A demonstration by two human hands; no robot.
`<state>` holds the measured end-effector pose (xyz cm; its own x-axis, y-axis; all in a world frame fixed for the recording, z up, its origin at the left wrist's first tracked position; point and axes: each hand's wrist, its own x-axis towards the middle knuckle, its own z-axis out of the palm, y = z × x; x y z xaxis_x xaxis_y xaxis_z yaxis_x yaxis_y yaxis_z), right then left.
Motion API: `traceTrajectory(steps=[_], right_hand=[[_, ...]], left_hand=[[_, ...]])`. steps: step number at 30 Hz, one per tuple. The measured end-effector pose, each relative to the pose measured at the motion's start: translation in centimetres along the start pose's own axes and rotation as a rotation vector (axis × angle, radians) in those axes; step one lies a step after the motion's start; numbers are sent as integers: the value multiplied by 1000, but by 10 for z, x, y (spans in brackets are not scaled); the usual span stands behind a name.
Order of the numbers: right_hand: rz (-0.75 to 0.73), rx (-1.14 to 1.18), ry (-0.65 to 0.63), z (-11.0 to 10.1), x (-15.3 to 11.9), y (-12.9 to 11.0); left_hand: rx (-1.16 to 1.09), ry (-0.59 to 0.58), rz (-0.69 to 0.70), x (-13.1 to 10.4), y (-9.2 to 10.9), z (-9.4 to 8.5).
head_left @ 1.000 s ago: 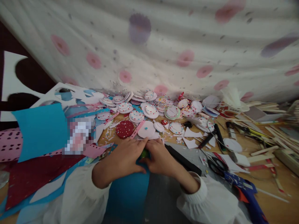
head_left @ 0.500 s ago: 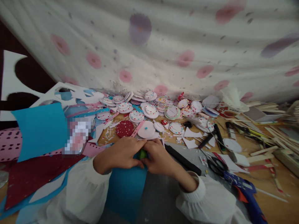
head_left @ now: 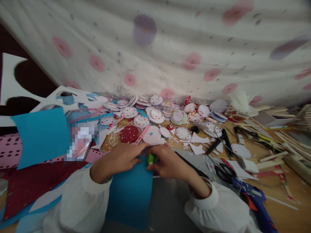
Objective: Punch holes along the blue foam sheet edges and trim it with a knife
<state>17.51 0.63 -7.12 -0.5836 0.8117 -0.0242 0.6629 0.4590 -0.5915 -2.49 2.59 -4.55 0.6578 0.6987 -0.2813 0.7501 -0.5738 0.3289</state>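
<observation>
A blue sheet of paper [head_left: 132,200] lies in front of me, partly over a grey mat [head_left: 167,200]. My left hand [head_left: 119,160] rests at the sheet's upper left, index finger stretched forward and thumb apart from it. My right hand [head_left: 168,160] has its thumb and fingers closed around a small green object [head_left: 151,158] above the sheet's upper right corner; the fingers cover part of it, and I cannot make out its kind. Just beyond the hands lie a white disc [head_left: 152,134] with a blue dot, a pink strip [head_left: 142,135] and a dark red speckled disc [head_left: 129,134].
Stacks of decorated paper discs [head_left: 155,115] line the back by a flowered curtain [head_left: 170,48]. A phone [head_left: 85,150] and coloured sheets [head_left: 40,136] lie left. To the right are scissors [head_left: 225,173], a blue glue gun [head_left: 252,194] and wooden sticks [head_left: 272,157].
My hands have drawn apart: the left has shifted left, the right slightly right. More of the green object now shows in my right hand.
</observation>
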Motion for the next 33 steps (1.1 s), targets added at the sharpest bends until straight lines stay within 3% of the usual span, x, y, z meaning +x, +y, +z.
traceTrajectory(steps=[12, 18, 26, 33], right_hand=[[4, 20, 1, -3, 0, 1], [-13, -38, 35, 5, 4, 1], [-57, -72, 61, 14, 5, 2], [-53, -27, 50, 12, 4, 1]], left_hand=[[48, 6, -13, -1, 5, -4], [47, 27, -61, 0, 9, -3], [-85, 16, 110, 5, 7, 3], [-123, -46, 109, 4, 0, 2]])
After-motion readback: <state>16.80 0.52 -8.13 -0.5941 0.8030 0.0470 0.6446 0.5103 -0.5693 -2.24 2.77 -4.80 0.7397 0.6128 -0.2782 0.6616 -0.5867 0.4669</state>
